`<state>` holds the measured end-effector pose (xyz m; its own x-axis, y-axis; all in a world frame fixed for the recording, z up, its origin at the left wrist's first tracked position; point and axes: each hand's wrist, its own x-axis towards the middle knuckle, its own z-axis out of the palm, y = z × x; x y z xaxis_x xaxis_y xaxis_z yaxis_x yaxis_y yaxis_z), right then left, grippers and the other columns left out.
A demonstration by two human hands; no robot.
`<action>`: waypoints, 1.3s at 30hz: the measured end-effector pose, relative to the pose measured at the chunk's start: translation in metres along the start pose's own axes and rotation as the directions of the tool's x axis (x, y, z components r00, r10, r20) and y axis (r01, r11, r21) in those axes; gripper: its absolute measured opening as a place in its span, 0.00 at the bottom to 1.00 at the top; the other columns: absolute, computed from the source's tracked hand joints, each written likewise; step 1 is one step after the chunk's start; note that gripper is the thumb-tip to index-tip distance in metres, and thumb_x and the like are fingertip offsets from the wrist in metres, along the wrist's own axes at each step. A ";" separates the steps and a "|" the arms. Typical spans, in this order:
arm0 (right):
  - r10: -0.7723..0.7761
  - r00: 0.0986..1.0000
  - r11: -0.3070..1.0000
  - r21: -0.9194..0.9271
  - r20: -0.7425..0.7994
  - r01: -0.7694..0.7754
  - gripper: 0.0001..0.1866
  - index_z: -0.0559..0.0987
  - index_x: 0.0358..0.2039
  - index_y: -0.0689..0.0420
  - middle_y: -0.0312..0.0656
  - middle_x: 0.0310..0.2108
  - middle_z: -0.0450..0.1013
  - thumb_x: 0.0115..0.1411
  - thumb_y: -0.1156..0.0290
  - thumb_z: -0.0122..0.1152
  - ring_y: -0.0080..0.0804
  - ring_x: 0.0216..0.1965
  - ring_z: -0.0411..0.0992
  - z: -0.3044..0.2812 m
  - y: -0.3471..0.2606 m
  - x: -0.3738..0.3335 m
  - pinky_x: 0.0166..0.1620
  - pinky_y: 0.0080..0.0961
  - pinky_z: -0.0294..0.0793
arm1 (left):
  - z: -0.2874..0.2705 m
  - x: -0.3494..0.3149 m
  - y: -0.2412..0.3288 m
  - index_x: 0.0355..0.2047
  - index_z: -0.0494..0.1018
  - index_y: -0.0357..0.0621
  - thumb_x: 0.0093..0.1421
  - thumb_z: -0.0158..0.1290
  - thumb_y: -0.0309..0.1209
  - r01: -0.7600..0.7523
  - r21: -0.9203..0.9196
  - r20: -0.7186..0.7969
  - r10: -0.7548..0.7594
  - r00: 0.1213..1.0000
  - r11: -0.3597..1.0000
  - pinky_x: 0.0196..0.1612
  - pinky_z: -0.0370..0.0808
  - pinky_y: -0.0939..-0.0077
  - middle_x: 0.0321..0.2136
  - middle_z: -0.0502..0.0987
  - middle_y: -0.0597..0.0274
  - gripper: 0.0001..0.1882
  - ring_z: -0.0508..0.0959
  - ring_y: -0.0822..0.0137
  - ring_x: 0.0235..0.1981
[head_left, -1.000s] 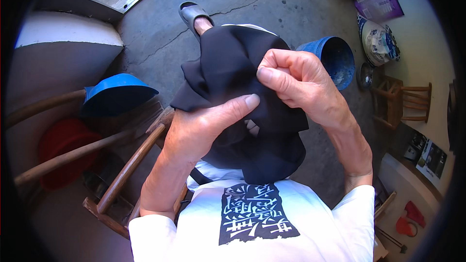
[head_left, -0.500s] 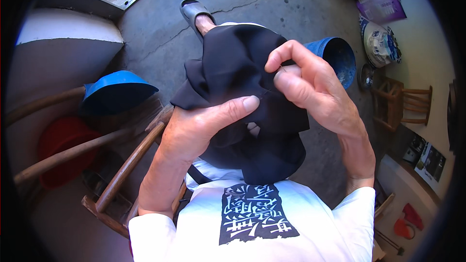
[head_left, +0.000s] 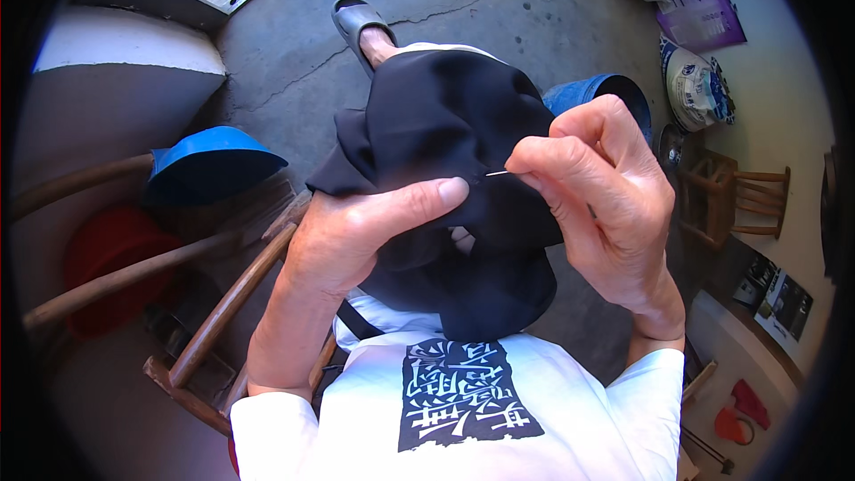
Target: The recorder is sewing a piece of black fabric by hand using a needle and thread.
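Observation:
Black cloth (head_left: 445,116) lies bunched over my lap, its lower folds hanging near my white shirt. My left hand (head_left: 374,227) grips the cloth, thumb flat on top and the fingers hidden beneath it. Between the thumb and forefinger of my right hand (head_left: 597,183) is a thin sewing needle (head_left: 497,173), its tip pointing left at the cloth close to my left thumb. Whether the tip touches or enters the cloth is hard to tell. No thread can be made out.
A blue bucket (head_left: 614,93) stands beyond my right hand. To the left are a blue scoop-shaped thing (head_left: 214,160), a red basin (head_left: 116,267) and a wooden chair frame (head_left: 232,303). A small wooden chair (head_left: 735,200) and a purple bag (head_left: 702,9) are at the right.
My right hand has turned and moved lower and to the right, bringing the needle toward the cloth by my left thumb. My left hand keeps nearly the same place and hold.

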<state>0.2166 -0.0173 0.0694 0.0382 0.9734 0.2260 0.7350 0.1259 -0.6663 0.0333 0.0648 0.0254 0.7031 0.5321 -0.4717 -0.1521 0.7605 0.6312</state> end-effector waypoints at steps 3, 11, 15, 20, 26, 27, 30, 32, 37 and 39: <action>-0.037 0.999 0.998 -0.044 0.013 0.038 0.10 0.83 0.33 0.59 0.36 0.28 0.65 0.48 0.82 0.68 0.24 0.26 0.65 0.000 0.000 -0.001 0.25 0.17 0.64 | -0.002 0.001 -0.003 0.50 0.70 0.35 0.52 0.63 0.25 -0.044 0.034 0.012 0.044 0.999 0.998 0.50 0.72 0.78 0.42 0.77 0.61 0.25 0.77 0.70 0.42; -0.052 0.998 0.995 -0.087 0.047 0.056 0.11 0.83 0.34 0.58 0.36 0.28 0.64 0.47 0.81 0.68 0.24 0.25 0.64 -0.002 0.000 -0.001 0.24 0.17 0.63 | -0.001 0.000 -0.001 0.50 0.71 0.35 0.51 0.64 0.26 0.006 0.074 -0.017 -0.005 1.000 0.997 0.50 0.72 0.77 0.42 0.77 0.60 0.25 0.77 0.69 0.43; -0.041 0.998 0.996 -0.075 0.051 0.045 0.11 0.83 0.33 0.59 0.36 0.28 0.64 0.47 0.81 0.68 0.24 0.25 0.65 -0.001 -0.001 -0.001 0.23 0.17 0.64 | -0.001 0.000 -0.001 0.49 0.71 0.35 0.52 0.64 0.26 0.011 0.040 -0.013 -0.011 1.000 0.999 0.50 0.73 0.76 0.42 0.77 0.59 0.24 0.77 0.68 0.43; -0.044 0.998 0.997 -0.067 0.054 0.047 0.11 0.83 0.33 0.59 0.36 0.28 0.64 0.47 0.82 0.68 0.24 0.25 0.66 0.000 0.000 0.000 0.23 0.17 0.64 | -0.001 0.001 -0.001 0.49 0.72 0.35 0.52 0.64 0.26 -0.001 0.055 -0.008 0.002 1.000 0.998 0.49 0.74 0.76 0.41 0.77 0.58 0.24 0.78 0.68 0.42; -0.063 0.997 0.994 -0.082 0.053 0.068 0.11 0.83 0.33 0.59 0.37 0.27 0.64 0.46 0.82 0.68 0.25 0.25 0.66 0.001 -0.001 0.001 0.23 0.18 0.64 | -0.003 0.000 0.000 0.49 0.72 0.35 0.51 0.65 0.27 0.016 0.062 -0.018 -0.015 1.000 0.998 0.50 0.74 0.76 0.41 0.78 0.58 0.25 0.78 0.68 0.42; -0.064 0.997 0.994 -0.081 0.053 0.068 0.11 0.83 0.33 0.59 0.37 0.27 0.64 0.46 0.82 0.68 0.25 0.25 0.66 0.001 -0.001 0.001 0.23 0.18 0.64 | -0.003 0.000 -0.001 0.48 0.72 0.35 0.51 0.65 0.27 0.012 0.062 -0.019 -0.011 1.000 0.998 0.49 0.74 0.76 0.41 0.78 0.58 0.25 0.78 0.68 0.42; -0.075 0.996 0.993 -0.092 0.057 0.080 0.11 0.83 0.32 0.60 0.37 0.27 0.64 0.45 0.83 0.68 0.25 0.25 0.66 -0.001 -0.003 0.002 0.23 0.18 0.65 | -0.004 0.000 -0.002 0.48 0.72 0.35 0.50 0.66 0.27 0.009 0.060 -0.018 -0.008 1.000 0.998 0.49 0.74 0.76 0.41 0.78 0.58 0.25 0.78 0.68 0.42; -0.051 0.997 0.994 -0.094 0.060 0.057 0.12 0.83 0.32 0.60 0.37 0.27 0.64 0.45 0.83 0.68 0.25 0.25 0.66 -0.002 -0.004 0.003 0.23 0.18 0.65 | -0.005 0.000 -0.002 0.48 0.72 0.35 0.50 0.66 0.27 0.010 0.060 -0.015 -0.009 1.000 0.998 0.49 0.74 0.76 0.41 0.78 0.58 0.25 0.78 0.68 0.42; -0.075 0.996 0.993 -0.092 0.054 0.080 0.12 0.83 0.32 0.59 0.37 0.27 0.64 0.45 0.83 0.68 0.26 0.25 0.66 0.000 -0.001 0.002 0.23 0.18 0.66 | -0.002 -0.001 0.003 0.48 0.72 0.35 0.51 0.64 0.27 0.038 0.051 -0.004 -0.038 0.999 0.998 0.49 0.74 0.76 0.41 0.78 0.58 0.24 0.78 0.68 0.41; -0.071 0.996 0.992 -0.096 0.055 0.076 0.12 0.83 0.32 0.59 0.37 0.27 0.64 0.44 0.83 0.68 0.26 0.25 0.66 0.000 -0.002 0.002 0.24 0.18 0.66 | -0.002 -0.001 0.003 0.49 0.72 0.35 0.52 0.64 0.27 0.037 0.054 -0.003 -0.037 0.999 0.998 0.49 0.74 0.76 0.41 0.78 0.59 0.24 0.78 0.69 0.41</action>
<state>0.2155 -0.0155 0.0713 -0.0511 0.9710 0.2334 0.7974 0.1804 -0.5758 0.0309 0.0668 0.0267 0.7062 0.5050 -0.4962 -0.0887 0.7584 0.6457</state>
